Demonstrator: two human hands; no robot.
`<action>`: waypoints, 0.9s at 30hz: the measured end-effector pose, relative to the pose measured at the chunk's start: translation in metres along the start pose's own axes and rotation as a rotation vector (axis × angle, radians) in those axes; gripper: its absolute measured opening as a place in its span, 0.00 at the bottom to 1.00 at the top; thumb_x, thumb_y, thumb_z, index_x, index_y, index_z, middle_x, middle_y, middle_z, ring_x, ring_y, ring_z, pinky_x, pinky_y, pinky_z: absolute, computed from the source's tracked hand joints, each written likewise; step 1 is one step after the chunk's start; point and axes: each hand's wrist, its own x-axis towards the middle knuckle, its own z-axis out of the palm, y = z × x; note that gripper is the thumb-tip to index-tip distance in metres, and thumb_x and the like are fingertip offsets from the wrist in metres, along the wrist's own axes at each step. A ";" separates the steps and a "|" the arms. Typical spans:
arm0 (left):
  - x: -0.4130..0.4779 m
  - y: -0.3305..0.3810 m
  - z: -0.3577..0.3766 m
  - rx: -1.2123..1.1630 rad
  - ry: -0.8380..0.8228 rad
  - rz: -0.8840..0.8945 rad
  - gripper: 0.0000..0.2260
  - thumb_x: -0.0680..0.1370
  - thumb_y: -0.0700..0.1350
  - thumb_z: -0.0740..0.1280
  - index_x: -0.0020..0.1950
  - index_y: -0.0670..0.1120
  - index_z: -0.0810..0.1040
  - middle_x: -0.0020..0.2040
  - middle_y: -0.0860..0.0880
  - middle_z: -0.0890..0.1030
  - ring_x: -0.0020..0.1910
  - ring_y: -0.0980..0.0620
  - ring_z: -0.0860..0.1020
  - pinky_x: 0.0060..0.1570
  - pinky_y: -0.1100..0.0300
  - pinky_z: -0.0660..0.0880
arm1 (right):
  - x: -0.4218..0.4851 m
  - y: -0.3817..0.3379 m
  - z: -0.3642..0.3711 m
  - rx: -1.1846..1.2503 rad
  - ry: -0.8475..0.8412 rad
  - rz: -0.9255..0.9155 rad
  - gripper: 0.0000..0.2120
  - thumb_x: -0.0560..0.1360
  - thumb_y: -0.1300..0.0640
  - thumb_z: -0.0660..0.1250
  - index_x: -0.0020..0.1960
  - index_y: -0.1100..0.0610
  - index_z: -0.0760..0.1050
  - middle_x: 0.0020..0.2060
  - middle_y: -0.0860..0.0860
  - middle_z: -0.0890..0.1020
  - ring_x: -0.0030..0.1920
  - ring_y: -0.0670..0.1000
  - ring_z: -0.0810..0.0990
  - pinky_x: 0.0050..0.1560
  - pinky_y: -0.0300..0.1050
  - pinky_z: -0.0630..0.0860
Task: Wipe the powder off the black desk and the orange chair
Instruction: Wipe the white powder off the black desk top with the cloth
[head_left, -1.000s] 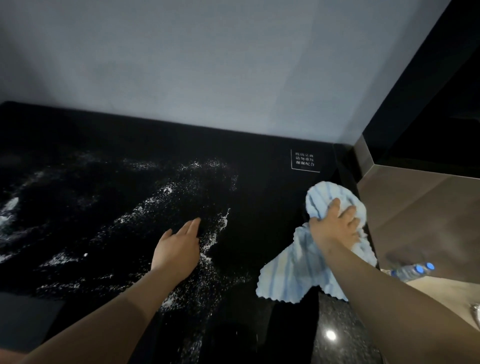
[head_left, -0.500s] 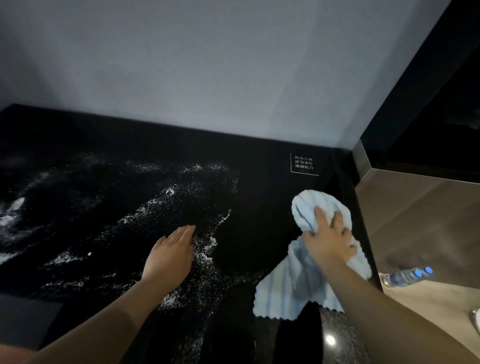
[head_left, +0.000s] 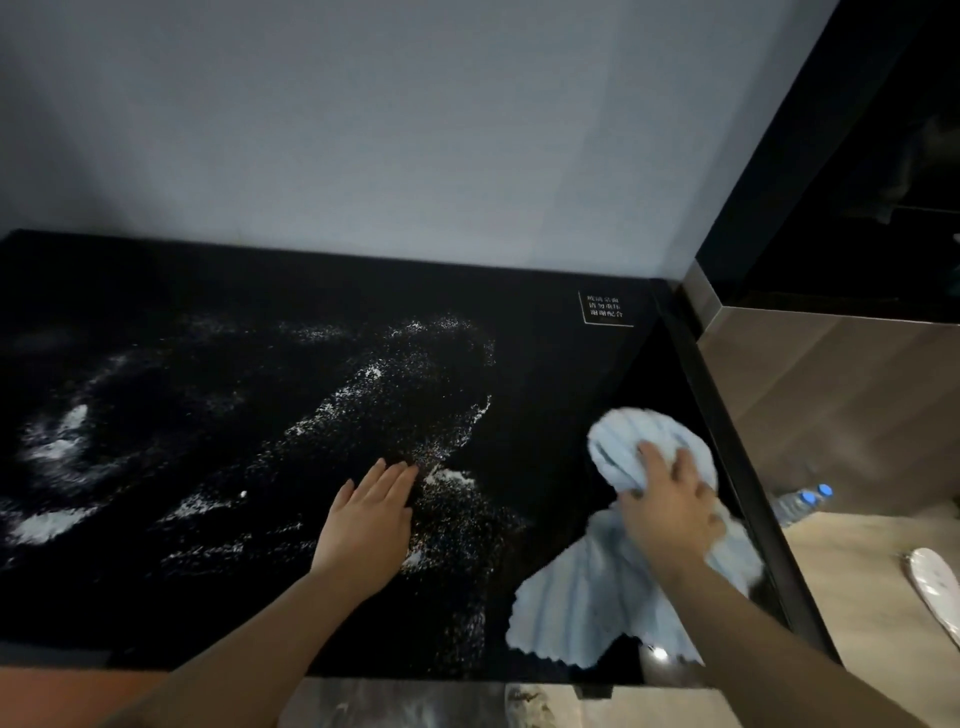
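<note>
White powder (head_left: 374, 405) is scattered in streaks over the middle and left of the black desk (head_left: 218, 291). My left hand (head_left: 369, 525) rests flat on the desk with straight fingers, right in the powder. A light blue striped cloth (head_left: 597, 608) lies bunched at the desk's right edge. My right hand (head_left: 670, 504) grips its upper bunched part and presses it on the surface. A strip of orange, perhaps the chair (head_left: 47, 691), shows at the bottom left below the desk's front edge.
A grey wall stands right behind the desk. A small white-lettered label (head_left: 605, 307) marks the desk's back right corner. To the right, on the floor, lie a plastic bottle with blue caps (head_left: 800, 501) and a white slipper (head_left: 935, 582).
My right hand has dragged the cloth toward me along the desk's right edge. My left hand slid a little nearer too, still flat in the powder.
</note>
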 end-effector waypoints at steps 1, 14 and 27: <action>-0.005 -0.005 0.001 0.005 -0.010 0.001 0.23 0.83 0.48 0.48 0.78 0.51 0.47 0.78 0.55 0.50 0.77 0.54 0.43 0.74 0.54 0.46 | -0.009 0.006 0.004 -0.010 -0.041 0.064 0.30 0.76 0.48 0.60 0.74 0.40 0.51 0.76 0.51 0.49 0.70 0.61 0.58 0.64 0.60 0.62; -0.043 -0.036 0.006 0.027 -0.046 0.041 0.24 0.82 0.50 0.50 0.77 0.52 0.47 0.78 0.56 0.48 0.77 0.52 0.42 0.73 0.48 0.47 | -0.088 -0.029 0.019 0.128 0.137 -0.179 0.29 0.73 0.54 0.66 0.73 0.46 0.63 0.74 0.54 0.60 0.64 0.63 0.68 0.62 0.54 0.66; -0.082 -0.044 0.022 0.131 -0.048 0.071 0.25 0.82 0.51 0.49 0.78 0.52 0.43 0.78 0.55 0.46 0.77 0.52 0.43 0.73 0.48 0.48 | -0.158 -0.068 0.052 0.210 -0.083 -0.394 0.30 0.72 0.53 0.64 0.72 0.43 0.61 0.74 0.51 0.56 0.66 0.59 0.64 0.63 0.49 0.65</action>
